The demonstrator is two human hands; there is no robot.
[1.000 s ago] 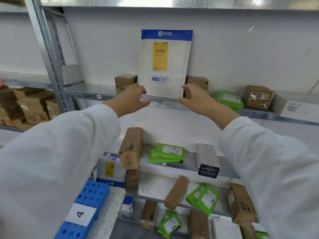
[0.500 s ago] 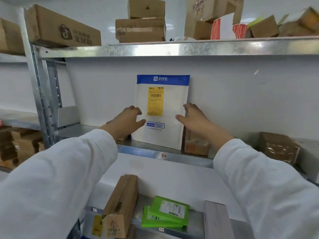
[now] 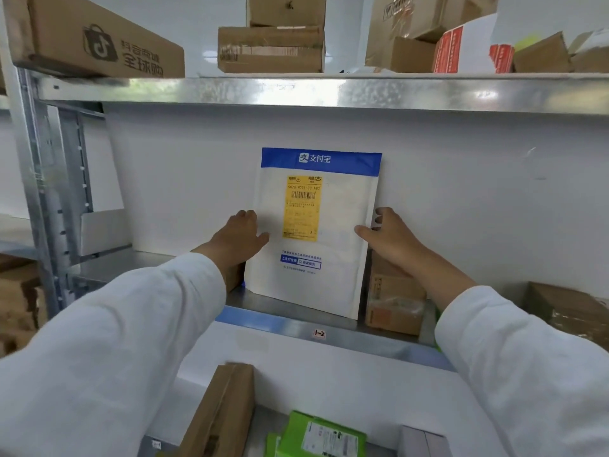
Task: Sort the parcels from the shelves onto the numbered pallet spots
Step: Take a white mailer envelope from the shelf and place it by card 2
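**Both hands on the padded mailer at shelf 1-2**

Nearest the camera, a white left sleeve (image 3: 99, 357) and a white right sleeve (image 3: 527, 374) reach forward and up. Between them, on the lower shelf (image 3: 262, 420), a brown carton (image 3: 220, 410) lies with its long side pointing away. Green parcels (image 3: 324, 435) sit just to its right, and the corner of a grey box (image 3: 420, 440) shows further right.

Beyond that runs the metal front edge of the middle shelf (image 3: 362, 338), with a small tag (image 3: 319, 333) marked 1-2. The padded mailer (image 3: 333, 275) stands upright on this shelf just behind the tag. It is white, with a blue band across the top and a yellow barcode label on its face.

The left hand (image 3: 237, 239) holds its left edge, thumb on the front and fingers (image 3: 247, 215) curled at the edge. The right hand (image 3: 392, 239) grips the right edge the same way, thumb on the front and fingers wrapped behind (so both sets of fingers are clamped on the mailer).

A brown box (image 3: 392, 301) stands behind the mailer's right side, and a crumpled brown parcel (image 3: 566, 308) sits well to the right. The white rear wall (image 3: 461, 192) closes the bay.

Above, the top shelf (image 3: 329, 94) carries a printed carton (image 3: 99, 37), two stacked cartons (image 3: 273, 47) and a red-and-white box (image 3: 461, 51).
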